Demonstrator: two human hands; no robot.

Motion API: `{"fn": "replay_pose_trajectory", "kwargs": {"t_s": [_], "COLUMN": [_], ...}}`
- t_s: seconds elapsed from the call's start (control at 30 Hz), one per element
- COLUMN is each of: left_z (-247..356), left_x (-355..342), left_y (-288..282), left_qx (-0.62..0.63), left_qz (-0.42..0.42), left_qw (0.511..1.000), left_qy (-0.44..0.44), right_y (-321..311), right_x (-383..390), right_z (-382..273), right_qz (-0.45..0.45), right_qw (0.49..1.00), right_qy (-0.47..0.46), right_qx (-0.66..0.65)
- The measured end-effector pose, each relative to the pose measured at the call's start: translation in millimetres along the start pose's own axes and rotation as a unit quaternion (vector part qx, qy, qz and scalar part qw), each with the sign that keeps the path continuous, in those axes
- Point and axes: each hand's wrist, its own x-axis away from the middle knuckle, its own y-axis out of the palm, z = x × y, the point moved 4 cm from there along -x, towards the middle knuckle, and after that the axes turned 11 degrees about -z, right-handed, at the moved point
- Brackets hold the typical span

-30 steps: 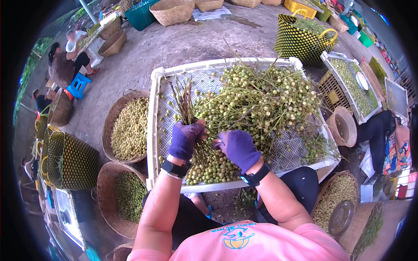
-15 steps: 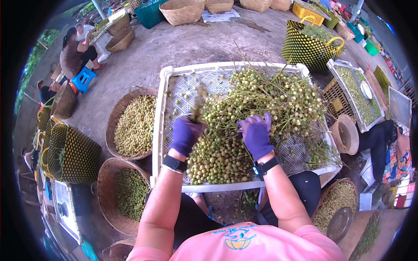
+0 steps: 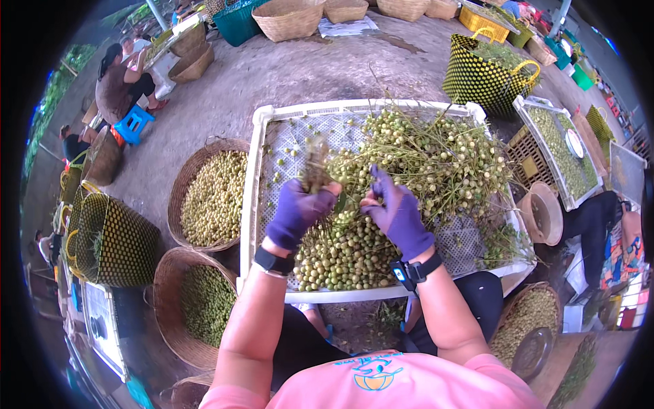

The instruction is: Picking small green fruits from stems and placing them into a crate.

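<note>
My left hand (image 3: pixel 300 213), in a purple fingerless glove, is closed round a bunch of thin brown stems (image 3: pixel 316 163), blurred at the top, over a white perforated tray (image 3: pixel 253 178). Just to its right, my right hand (image 3: pixel 398 215), gloved alike, has its fingers apart and raised, with nothing visible in them. Small round green-yellow fruits (image 3: pixel 340 255) lie heaped below both hands. A tangled pile of fruiting branches (image 3: pixel 436 153) covers the tray's back and right.
Woven baskets of fruit stand at left (image 3: pixel 178 215) (image 3: pixel 170 320) and lower right (image 3: pixel 504 320). Checked bags (image 3: pixel 122 252) (image 3: pixel 470 75), another tray (image 3: pixel 565 191) and a pinkish basin (image 3: pixel 545 232) are around me. A person (image 3: pixel 112 88) sits beside a blue stool at upper left; another's legs show at right.
Since half a second ago my left hand has moved slightly right with the blurred stems, and my right hand has lifted and spread its fingers. The view has shifted slightly since a second ago.
</note>
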Motion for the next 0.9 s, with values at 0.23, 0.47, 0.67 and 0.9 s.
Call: {"fn": "replay_pose_trajectory", "kwargs": {"t_s": [0.23,0.47,0.67,0.9], "left_z": [-20.5,-43.2,-49.5,-32.3], "left_x": [4.2,-2.8,-6.1,-0.9], "left_y": [-7.5,21.1,12.9,33.2], "left_qx": [0.078,-0.013,0.034,-0.038], "left_qz": [-0.056,0.059,0.103,0.001], "left_qw": [0.994,0.996,0.994,0.999], "left_qy": [-0.045,-0.066,-0.032,-0.025], "right_y": [2.2,38.5,25.9,23.3], "right_x": [-5.1,5.8,9.8,7.3], "right_z": [-26.6,-2.9,14.7,-11.1], "right_qz": [0.060,-0.054,-0.064,-0.057], "right_qw": [0.974,0.988,0.965,0.987], "right_qy": [-0.219,-0.089,-0.014,-0.139], "right_qx": [-0.013,0.113,0.253,0.064]}}
